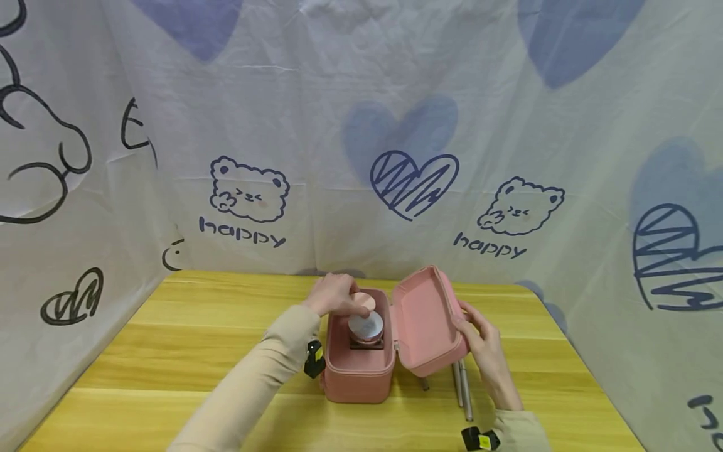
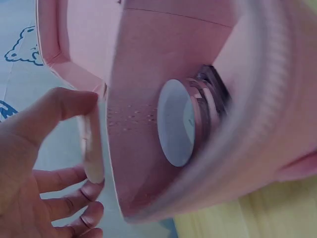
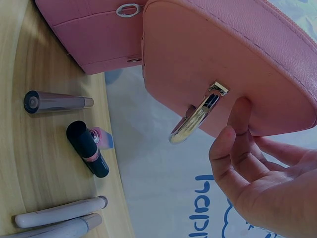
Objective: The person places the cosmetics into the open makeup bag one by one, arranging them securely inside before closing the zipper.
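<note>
My left hand [image 1: 334, 295] pinches a thin, round peach disc [image 1: 364, 301] between thumb and fingers, over the far part of a pink zippered case [image 1: 358, 386]. In the left wrist view the disc [image 2: 92, 148] is edge-on, just outside the case's rim. A round container with a pale top [image 1: 366, 325] lies inside the case, on a dark flat item [image 1: 373, 345]. My right hand [image 1: 487, 351] grips the outer edge of the raised lid [image 1: 425, 323], which leans to the right. In the right wrist view, its fingers rest on the lid's outer face beside a metallic handle [image 3: 198, 116].
In the right wrist view, a brownish tube [image 3: 57, 101], a black cylinder [image 3: 86, 148], a small pink bottle [image 3: 102, 138] and two pale sticks [image 3: 62, 211] lie on the wooden table [image 1: 226, 351]. A printed cloth [image 1: 327, 157] hangs behind and along the sides.
</note>
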`<state>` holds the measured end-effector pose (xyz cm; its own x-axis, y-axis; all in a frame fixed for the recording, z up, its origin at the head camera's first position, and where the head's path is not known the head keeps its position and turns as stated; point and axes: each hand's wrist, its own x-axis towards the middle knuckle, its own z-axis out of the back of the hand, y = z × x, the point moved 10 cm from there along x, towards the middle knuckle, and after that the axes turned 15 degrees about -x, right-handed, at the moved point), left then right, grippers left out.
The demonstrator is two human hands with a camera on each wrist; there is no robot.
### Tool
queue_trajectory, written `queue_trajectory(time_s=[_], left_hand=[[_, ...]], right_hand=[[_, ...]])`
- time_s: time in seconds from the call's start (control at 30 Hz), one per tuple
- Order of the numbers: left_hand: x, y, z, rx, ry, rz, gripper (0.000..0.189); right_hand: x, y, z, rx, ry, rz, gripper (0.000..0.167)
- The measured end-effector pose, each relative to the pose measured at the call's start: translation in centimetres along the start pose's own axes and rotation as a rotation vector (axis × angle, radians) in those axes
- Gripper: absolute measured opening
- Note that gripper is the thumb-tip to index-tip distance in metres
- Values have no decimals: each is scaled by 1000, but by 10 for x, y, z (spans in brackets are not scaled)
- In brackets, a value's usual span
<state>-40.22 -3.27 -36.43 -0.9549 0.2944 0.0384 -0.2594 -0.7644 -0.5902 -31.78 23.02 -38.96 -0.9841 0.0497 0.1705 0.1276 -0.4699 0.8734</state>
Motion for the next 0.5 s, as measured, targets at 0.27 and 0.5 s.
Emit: queue_trajectory(time_s=[0.27, 0.5], left_hand=[[6, -7, -12, 110, 77, 81, 40], [9, -9, -24, 149, 80, 86, 38]], right_hand=[[-1, 1, 0, 6, 1, 2, 48], [-1, 2, 0, 2, 0, 14, 48]])
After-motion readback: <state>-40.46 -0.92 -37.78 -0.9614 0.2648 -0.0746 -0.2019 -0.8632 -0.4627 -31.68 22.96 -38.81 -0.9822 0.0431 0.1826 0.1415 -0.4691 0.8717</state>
